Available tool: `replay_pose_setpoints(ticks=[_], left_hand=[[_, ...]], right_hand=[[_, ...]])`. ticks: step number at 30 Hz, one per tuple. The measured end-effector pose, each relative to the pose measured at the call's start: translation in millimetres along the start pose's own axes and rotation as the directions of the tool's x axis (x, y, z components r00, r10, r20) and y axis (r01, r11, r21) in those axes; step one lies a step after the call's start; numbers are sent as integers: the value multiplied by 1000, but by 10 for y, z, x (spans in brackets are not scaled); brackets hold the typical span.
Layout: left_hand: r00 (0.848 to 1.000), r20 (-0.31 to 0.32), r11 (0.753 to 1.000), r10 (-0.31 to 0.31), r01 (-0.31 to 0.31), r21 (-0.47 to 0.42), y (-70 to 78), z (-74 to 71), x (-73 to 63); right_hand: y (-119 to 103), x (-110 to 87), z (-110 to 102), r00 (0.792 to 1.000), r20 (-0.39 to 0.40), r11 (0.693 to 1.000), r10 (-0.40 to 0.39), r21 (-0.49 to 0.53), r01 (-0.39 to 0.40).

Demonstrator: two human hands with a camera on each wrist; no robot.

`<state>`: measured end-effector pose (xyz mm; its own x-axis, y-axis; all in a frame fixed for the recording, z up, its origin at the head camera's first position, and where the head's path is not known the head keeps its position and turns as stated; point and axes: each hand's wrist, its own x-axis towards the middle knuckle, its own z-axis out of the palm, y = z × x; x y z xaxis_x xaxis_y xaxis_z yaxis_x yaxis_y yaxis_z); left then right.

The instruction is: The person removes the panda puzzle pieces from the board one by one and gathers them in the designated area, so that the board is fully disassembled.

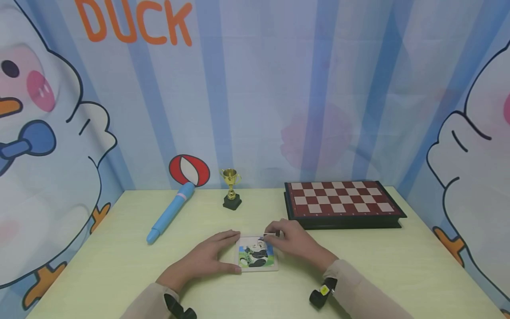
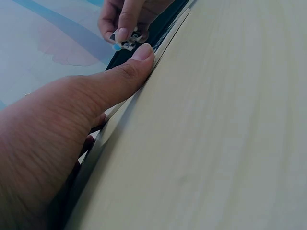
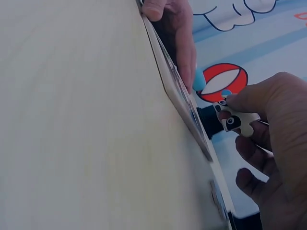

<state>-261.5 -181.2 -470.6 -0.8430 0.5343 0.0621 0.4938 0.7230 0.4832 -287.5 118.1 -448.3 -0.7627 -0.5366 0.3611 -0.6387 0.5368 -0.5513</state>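
Observation:
A panda jigsaw puzzle board (image 1: 256, 269) with a pale border lies flat near the table's front. My left hand (image 1: 211, 258) holds it at the left side, thumb on the near corner and fingers at the far corner. From the left wrist view, the thumb (image 2: 127, 76) presses along the board's edge. Between thumb and fingers, my right hand (image 1: 292, 241) pinches a jigsaw piece (image 3: 236, 119) printed with black-and-white panda eyes. That piece is above the board's far right corner, tilted, and largely covered by the fingers in the head view.
A chessboard box (image 1: 344, 221) stands at the back right. Behind the puzzle is a small gold trophy (image 1: 231, 188) on a black base, and left of it a blue tube (image 1: 171, 212). A small flat object (image 3: 218, 199) lies past the board's end in the right wrist view.

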Motion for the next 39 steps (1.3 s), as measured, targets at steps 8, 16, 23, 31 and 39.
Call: replay_pose_setpoints(ticks=[8,16,23,31,39], left_hand=[[1000,3,1000,-6,6,5,12,1,-7],[1000,-10,1000,4,-4,13,-26,11,8],[1000,0,1000,11,-11,9,-26,27,31],[1000,3,1000,1,-1,12,-24,25,25],[1000,6,1000,-6,6,10,-27,19,11]], right_hand=[[186,-297,-260,994,13,994,106,10,-106],[418,-545,-501,973,-17,973,229,-14,-229],[588,-674,-623,951,20,951,309,-13,-308],[605,-680,-633,973,55,974,226,-45,-224],[591,-650,-593,967,58,968,248,-67,-244]])
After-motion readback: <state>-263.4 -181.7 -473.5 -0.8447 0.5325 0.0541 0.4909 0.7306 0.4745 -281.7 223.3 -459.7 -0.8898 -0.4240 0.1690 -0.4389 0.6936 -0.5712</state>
